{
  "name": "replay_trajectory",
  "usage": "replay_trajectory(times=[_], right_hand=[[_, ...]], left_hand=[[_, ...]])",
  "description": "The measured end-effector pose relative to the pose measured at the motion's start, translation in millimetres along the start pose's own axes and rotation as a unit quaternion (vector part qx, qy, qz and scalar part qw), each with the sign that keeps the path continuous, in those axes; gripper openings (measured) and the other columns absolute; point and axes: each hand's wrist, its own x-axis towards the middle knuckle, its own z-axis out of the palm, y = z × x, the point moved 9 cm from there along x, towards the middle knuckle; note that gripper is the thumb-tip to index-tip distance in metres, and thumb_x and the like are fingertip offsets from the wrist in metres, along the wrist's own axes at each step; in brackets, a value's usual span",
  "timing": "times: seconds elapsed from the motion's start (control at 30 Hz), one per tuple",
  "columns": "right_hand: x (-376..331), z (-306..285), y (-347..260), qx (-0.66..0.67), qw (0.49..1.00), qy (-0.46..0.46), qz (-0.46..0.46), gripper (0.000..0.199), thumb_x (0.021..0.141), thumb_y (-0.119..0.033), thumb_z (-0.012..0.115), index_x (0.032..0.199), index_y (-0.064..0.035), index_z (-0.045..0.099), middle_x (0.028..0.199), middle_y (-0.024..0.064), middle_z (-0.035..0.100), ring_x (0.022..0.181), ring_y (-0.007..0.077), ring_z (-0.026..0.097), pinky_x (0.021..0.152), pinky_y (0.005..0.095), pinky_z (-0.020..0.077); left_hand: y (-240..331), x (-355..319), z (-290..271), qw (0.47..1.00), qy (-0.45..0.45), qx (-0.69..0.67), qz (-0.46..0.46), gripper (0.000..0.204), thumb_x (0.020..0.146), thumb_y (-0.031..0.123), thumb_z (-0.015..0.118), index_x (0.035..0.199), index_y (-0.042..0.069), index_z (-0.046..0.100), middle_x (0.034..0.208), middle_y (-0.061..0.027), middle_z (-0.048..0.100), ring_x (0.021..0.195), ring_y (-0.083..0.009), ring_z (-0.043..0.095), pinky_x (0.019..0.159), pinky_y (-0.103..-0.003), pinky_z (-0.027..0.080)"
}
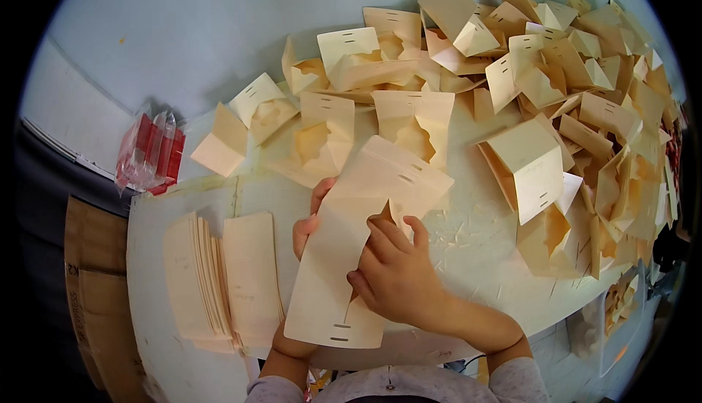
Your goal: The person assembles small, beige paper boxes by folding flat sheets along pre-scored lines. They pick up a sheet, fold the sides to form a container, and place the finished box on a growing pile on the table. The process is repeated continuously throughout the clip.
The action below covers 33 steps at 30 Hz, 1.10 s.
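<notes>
My left hand (305, 235) grips the left edge of a long, cream-coloured cardboard sheet (314, 286), which has a jagged cut-out and a pair of narrow slots near each end. My right hand (402, 275) lies over the cut-out, fingers bent and partly spread, tips at its edge; I cannot tell whether they pinch the card or only press it. The sheet slants between both hands, over the white tabletop (475, 260). Thin pale scraps (457, 238) lie near my right fingers. Left of my left hand lie flat cream cardboard sheets (250, 271) in stacks. Beyond my fingertips and away to their right spreads a heap of creased cream cardboard pieces (537, 158).
</notes>
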Motion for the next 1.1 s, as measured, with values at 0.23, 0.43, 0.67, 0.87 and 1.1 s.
replay_trajectory(times=[0.23, 0.43, 0.67, 0.87, 1.1], right_hand=[[-12, -4, -21, -0.117, 0.991, 0.056, -0.019, 0.027, 0.065, -0.025, 0.059, 0.073, -0.0003, 0.054, 0.097, 0.0187, 0.056, 0.096, 0.0276, 0.048, 0.080, 0.0525, 0.0347], [-13, -15, -29, -0.099, 0.994, 0.041, -0.039, 0.028, 0.064, -0.024, 0.059, 0.073, 0.0012, 0.054, 0.096, 0.0205, 0.056, 0.096, 0.0290, 0.050, 0.084, 0.0551, 0.0339], [-1, 6, 1, 0.039, 0.998, -0.048, -0.008, 0.019, 0.066, -0.019, 0.061, 0.074, -0.0026, 0.058, 0.093, 0.0154, 0.053, 0.090, 0.0287, 0.052, 0.090, 0.0568, 0.0267], [4, 12, 17, 0.193, 0.972, -0.137, -0.004, 0.009, 0.066, -0.020, 0.064, 0.072, -0.0142, 0.060, 0.086, 0.0048, 0.052, 0.085, 0.0247, 0.052, 0.092, 0.0551, 0.0231], [7, -1, 18, 0.112, 0.992, -0.035, 0.042, 0.024, 0.064, -0.022, 0.067, 0.080, -0.0076, 0.057, 0.084, 0.0059, 0.050, 0.083, 0.0227, 0.051, 0.084, 0.0476, 0.0294]], left_hand=[[-8, -8, 7, 0.999, -0.037, -0.011, -0.020, 0.060, 0.071, 0.035, 0.053, 0.125, 0.014, 0.036, 0.127, -0.0096, 0.038, 0.118, -0.0289, 0.036, 0.097, -0.041, 0.032], [-4, -14, 33, 0.990, -0.130, -0.048, 0.039, 0.070, 0.075, 0.042, 0.051, 0.133, 0.016, 0.024, 0.134, -0.0104, 0.029, 0.122, -0.0290, 0.030, 0.099, -0.042, 0.028], [5, -9, 16, 0.992, -0.110, 0.025, 0.066, 0.052, 0.081, 0.034, 0.044, 0.126, 0.012, 0.032, 0.131, -0.0161, 0.033, 0.117, -0.0306, 0.035, 0.097, -0.041, 0.030], [7, 2, 17, 0.989, -0.095, 0.100, 0.050, 0.047, 0.083, 0.039, 0.039, 0.118, 0.008, 0.036, 0.121, -0.0180, 0.042, 0.105, -0.0273, 0.045, 0.085, -0.037, 0.040], [-7, -3, 20, 0.997, -0.070, -0.019, -0.018, 0.065, 0.078, 0.060, 0.039, 0.119, 0.010, 0.036, 0.119, -0.0118, 0.042, 0.106, -0.0248, 0.044, 0.087, -0.038, 0.039]])
